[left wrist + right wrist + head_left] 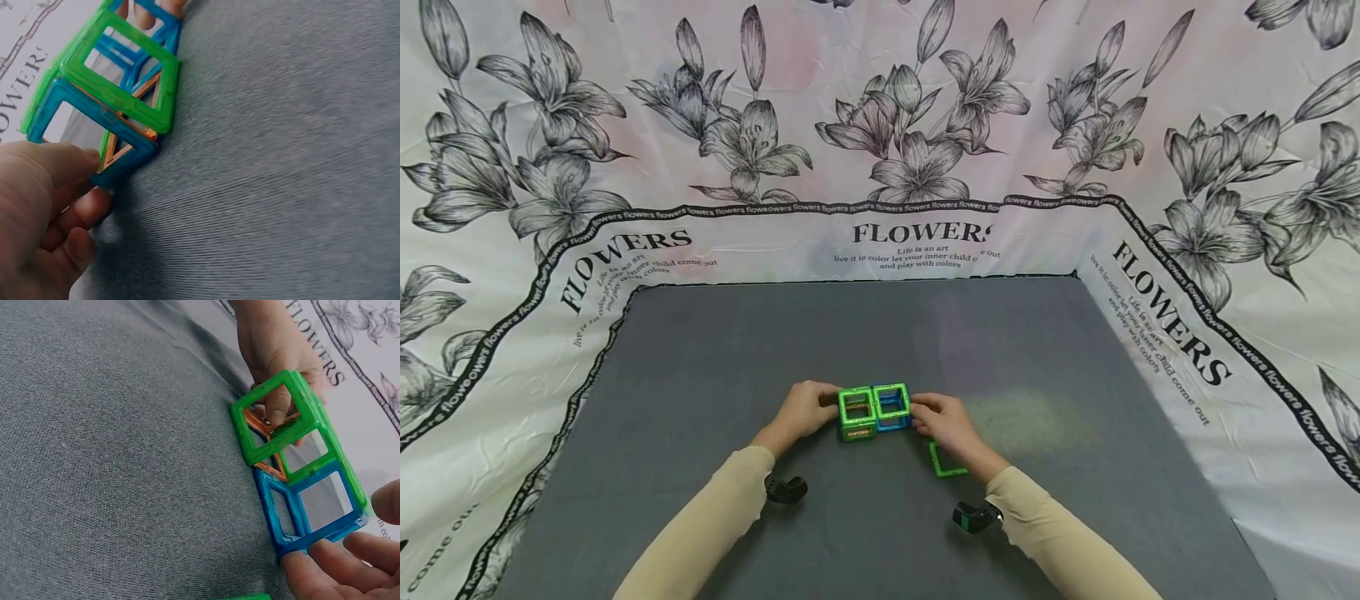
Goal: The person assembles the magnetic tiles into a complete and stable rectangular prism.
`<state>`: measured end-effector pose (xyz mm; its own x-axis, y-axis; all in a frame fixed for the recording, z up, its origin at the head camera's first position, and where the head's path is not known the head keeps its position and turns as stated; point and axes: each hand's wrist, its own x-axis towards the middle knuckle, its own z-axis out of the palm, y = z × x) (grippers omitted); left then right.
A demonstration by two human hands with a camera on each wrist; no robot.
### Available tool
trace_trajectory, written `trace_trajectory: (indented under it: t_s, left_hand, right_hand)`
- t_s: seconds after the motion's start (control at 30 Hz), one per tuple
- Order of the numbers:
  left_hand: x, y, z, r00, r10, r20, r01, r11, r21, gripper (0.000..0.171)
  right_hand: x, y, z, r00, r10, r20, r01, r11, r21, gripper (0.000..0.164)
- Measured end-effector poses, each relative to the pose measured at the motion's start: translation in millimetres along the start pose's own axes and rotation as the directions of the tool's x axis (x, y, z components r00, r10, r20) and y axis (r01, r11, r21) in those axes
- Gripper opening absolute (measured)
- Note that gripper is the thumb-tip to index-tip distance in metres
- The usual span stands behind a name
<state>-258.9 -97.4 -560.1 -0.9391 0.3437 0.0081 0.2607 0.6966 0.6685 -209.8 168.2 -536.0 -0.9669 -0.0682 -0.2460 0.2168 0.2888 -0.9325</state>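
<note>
Two joined cubes of see-through magnetic tiles (874, 408) stand side by side on the grey cloth. The left cube shows green frames with orange ones inside; the right cube has a green top and blue sides. My left hand (801, 410) grips the left end, its thumb on the blue tile (109, 117) and other fingers curled below. At the opposite end, my right hand (947, 423) holds the blue frame (299, 509), fingertips along its outer edge and thumb by the green top corner. A loose green tile (951, 474) lies flat, partly hidden under the right forearm.
Grey cloth (737, 333) covers the tabletop. White flower-printed fabric (790, 250) rises along its back and both sides. A dark wrist-worn device (786, 490) sits at the left wrist, another dark device (976, 517) at the right.
</note>
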Motion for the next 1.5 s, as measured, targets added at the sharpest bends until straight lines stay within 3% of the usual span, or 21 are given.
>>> trace_trajectory:
  t_s: [0.27,0.47,0.77,0.93,1.0,1.07,1.17,1.2,1.23,1.27,1.33,1.4,1.5]
  left_hand:
    - [-17.0,1.4,4.0,0.997,0.067,-0.040,-0.066,0.998,0.018,0.027]
    - [-32.3,9.8,8.4,0.993,0.118,-0.008,-0.118,0.993,-0.026,0.040]
    - [-39.5,15.7,17.3,0.995,0.078,0.059,-0.068,0.986,-0.154,0.066]
    - [-39.9,16.4,16.6,0.989,0.069,0.128,-0.038,0.972,-0.233,0.069]
    - [-40.8,15.8,15.0,0.990,0.078,0.115,-0.048,0.968,-0.245,0.065]
    - [-39.7,17.2,14.3,0.994,0.040,0.100,-0.009,0.956,-0.292,0.060]
    - [-34.3,21.8,12.1,0.992,-0.079,0.098,0.115,0.890,-0.441,0.050]
    - [-31.1,23.6,11.4,0.986,-0.129,0.107,0.165,0.852,-0.496,0.047]
    - [-27.6,25.7,10.7,0.974,-0.188,0.126,0.226,0.797,-0.560,0.046]
    - [-23.8,27.5,9.6,0.964,-0.222,0.145,0.264,0.746,-0.611,0.047]
    - [-16.1,30.5,7.2,0.947,-0.259,0.191,0.318,0.671,-0.670,0.053]
    - [-9.9,33.3,4.5,0.938,-0.254,0.235,0.345,0.621,-0.704,0.061]
    - [-4.9,37.4,1.3,0.928,-0.230,0.293,0.372,0.591,-0.715,0.069]
  right_hand:
    - [4.3,-6.3,3.0,1.000,-0.023,-0.020,0.023,1.000,-0.003,0.041]
    - [13.1,-13.6,7.9,0.999,-0.035,-0.035,0.033,0.998,-0.058,0.045]
    - [32.9,-12.2,19.5,0.999,-0.037,-0.024,0.038,0.998,0.044,0.050]
    - [37.0,-9.5,22.2,0.999,-0.053,0.006,0.052,0.996,0.066,0.055]
    - [36.0,-9.5,21.5,0.999,-0.050,0.005,0.049,0.995,0.081,0.055]
    - [32.7,-9.2,17.8,1.000,-0.028,-0.005,0.028,0.996,0.088,0.054]
    - [25.3,-9.8,11.0,0.999,0.033,0.001,-0.033,0.992,0.119,0.053]
    - [22.8,-9.5,8.8,0.998,0.059,0.016,-0.060,0.989,0.134,0.054]
    - [20.4,-8.7,6.7,0.996,0.084,0.037,-0.089,0.985,0.146,0.055]
    - [18.1,-8.0,5.1,0.993,0.104,0.060,-0.112,0.980,0.163,0.057]
    - [13.9,-5.8,3.2,0.985,0.130,0.109,-0.149,0.970,0.190,0.059]
    - [10.1,-3.5,2.9,0.980,0.136,0.145,-0.165,0.963,0.212,0.062]
    - [5.6,-1.1,4.6,0.978,0.118,0.174,-0.157,0.960,0.233,0.064]
